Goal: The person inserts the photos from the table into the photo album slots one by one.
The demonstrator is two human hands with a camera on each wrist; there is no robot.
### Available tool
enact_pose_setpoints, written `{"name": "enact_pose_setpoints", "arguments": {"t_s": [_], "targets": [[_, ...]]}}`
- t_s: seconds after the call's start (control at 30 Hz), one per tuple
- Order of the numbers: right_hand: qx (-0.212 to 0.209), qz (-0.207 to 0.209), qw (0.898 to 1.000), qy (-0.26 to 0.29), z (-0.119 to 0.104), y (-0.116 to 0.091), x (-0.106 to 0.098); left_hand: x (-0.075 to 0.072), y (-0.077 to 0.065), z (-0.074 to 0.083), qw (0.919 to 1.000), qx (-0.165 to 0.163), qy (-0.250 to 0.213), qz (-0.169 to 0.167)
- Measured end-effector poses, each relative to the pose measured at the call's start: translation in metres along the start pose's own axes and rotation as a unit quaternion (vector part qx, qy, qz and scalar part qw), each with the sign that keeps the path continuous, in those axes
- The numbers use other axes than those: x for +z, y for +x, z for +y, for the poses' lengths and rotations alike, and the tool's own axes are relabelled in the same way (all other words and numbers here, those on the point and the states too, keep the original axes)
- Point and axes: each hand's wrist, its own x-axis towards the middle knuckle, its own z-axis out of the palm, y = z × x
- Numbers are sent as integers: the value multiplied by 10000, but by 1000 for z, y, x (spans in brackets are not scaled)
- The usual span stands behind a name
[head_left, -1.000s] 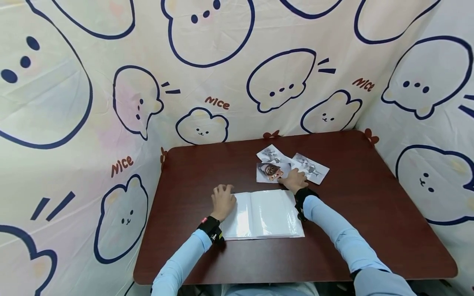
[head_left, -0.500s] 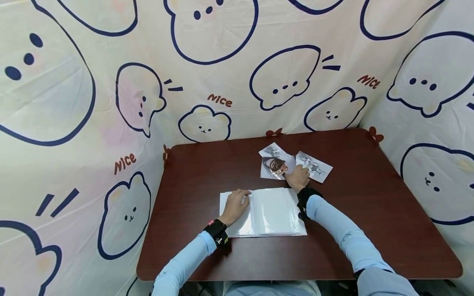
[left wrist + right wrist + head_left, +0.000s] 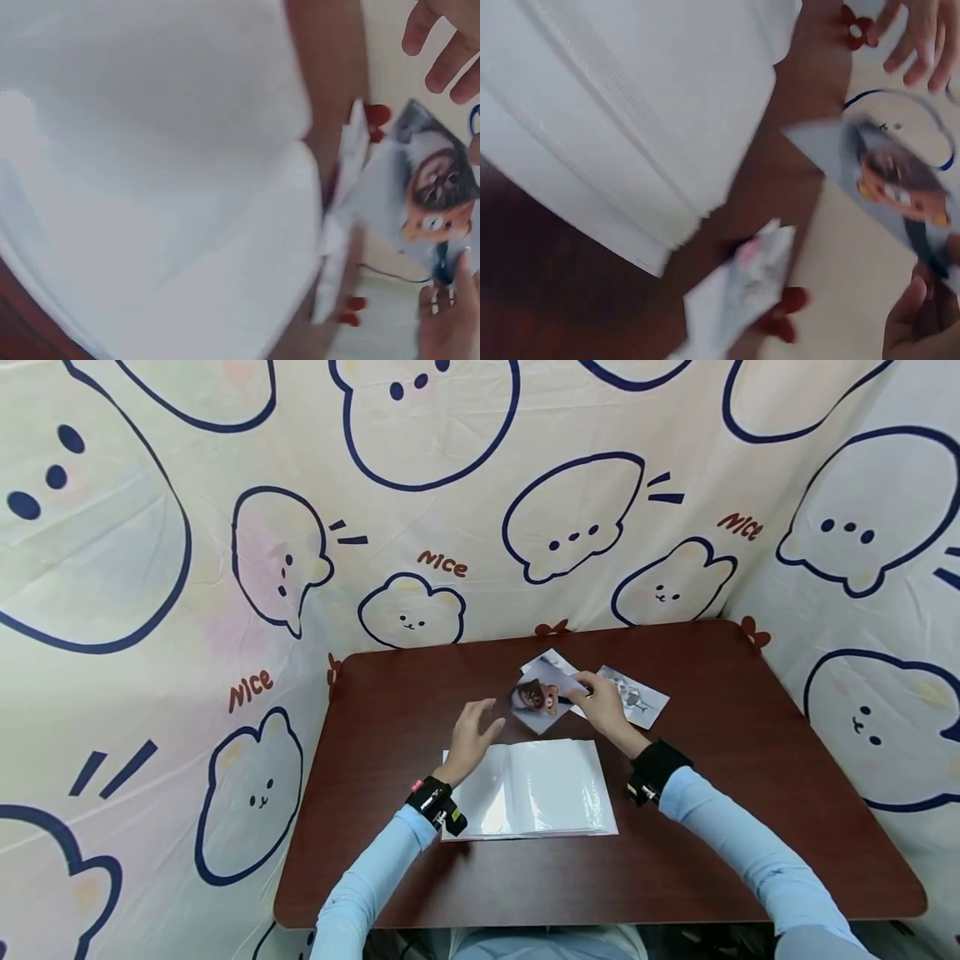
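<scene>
In the head view my right hand pinches the right edge of a photo that shows a person's head beside an orange-brown figure. The photo is raised and tilted above the table. My left hand, fingers apart and holding nothing, hovers over the top left of an opened photo album with glossy clear pages. Both wrist views also show the photo between the two hands, gripped at one end by the right thumb and fingers.
Behind the album, other photos lie on the brown table: one grey-toned photo to the right, and another photo partly hidden behind the lifted one. A cloth backdrop with bear drawings stands along the table's back and side.
My right hand has picked the photo up off the table and tilted it toward the left. My left hand moved right onto the album, then lifted up toward the photo.
</scene>
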Motion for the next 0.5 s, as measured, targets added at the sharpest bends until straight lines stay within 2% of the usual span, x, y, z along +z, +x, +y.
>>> {"name": "enact_pose_setpoints", "arguments": {"t_s": [0.1,0.2,0.27,0.37,0.43,0.5], "targets": [[-921,-421,9946,-226,-9,-6,-4,-9,7,5,9990,-96,-398,-204],[-1611,-997,9811,-391,-13,-9,-6,-13,8,5,9956,-232,-475,-768],[-1856,-1416,9716,-385,-14,-10,-6,-13,6,3,9923,-260,-374,-1155],[-1839,-1829,9656,-182,-16,-14,-6,-11,1,0,9871,-168,-262,-1569],[-1650,-1928,9673,19,-17,-15,-5,-10,-1,0,9863,-84,-233,-1628],[-1361,-1921,9713,322,-16,-17,-2,-9,-3,-1,9880,-57,-237,-1527]]}}
